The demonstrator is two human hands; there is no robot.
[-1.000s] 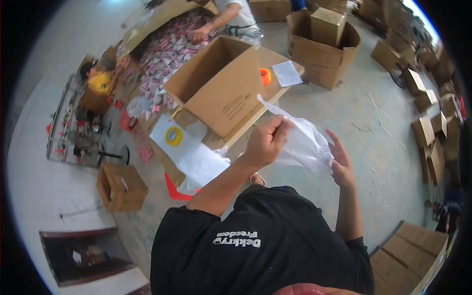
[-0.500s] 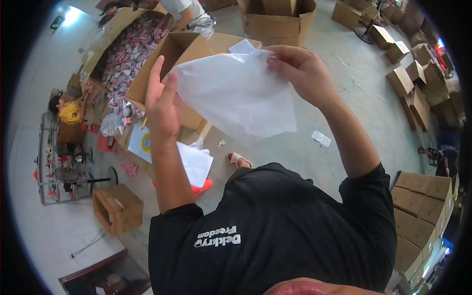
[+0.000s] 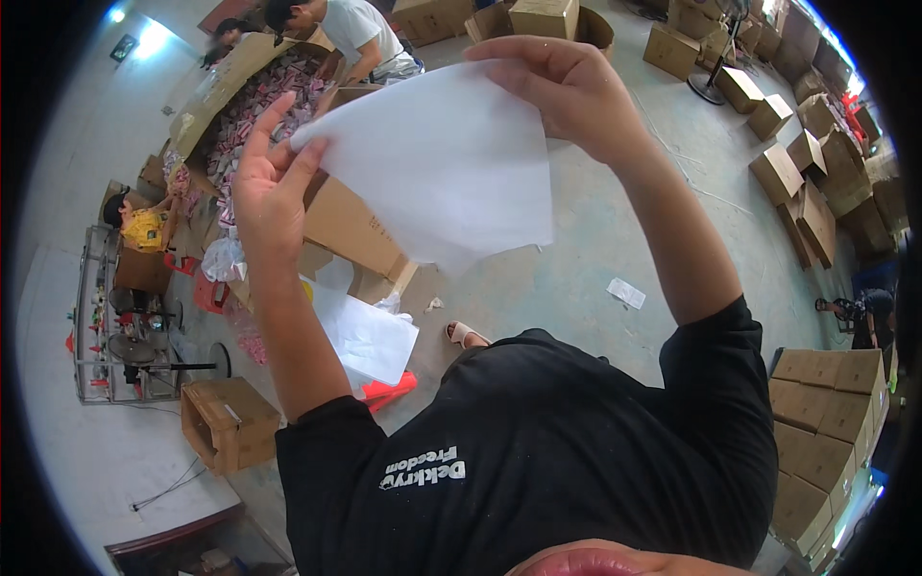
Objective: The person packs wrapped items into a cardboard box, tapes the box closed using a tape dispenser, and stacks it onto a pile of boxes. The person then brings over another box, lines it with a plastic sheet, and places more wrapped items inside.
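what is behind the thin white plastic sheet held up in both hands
A large brown cardboard box shows partly past the sheet's lower left edge; most of its upper part is covered, so any contents are hidden.

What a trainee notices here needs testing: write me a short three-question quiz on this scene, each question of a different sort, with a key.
1. Multiple choice: the raised white sheet is held by: A) one hand; B) neither hand; C) both hands.
2. True or false: a neat stack of closed cartons stands at the picture's lower left.
3. Fill in: the co-worker nearest the raised white sheet, beside the heap of small packets, wears a ____ shirt.

Key:
1. C; the left hand and the right hand each pinch it.
2. False; the stack of closed cartons is at the lower right.
3. White.
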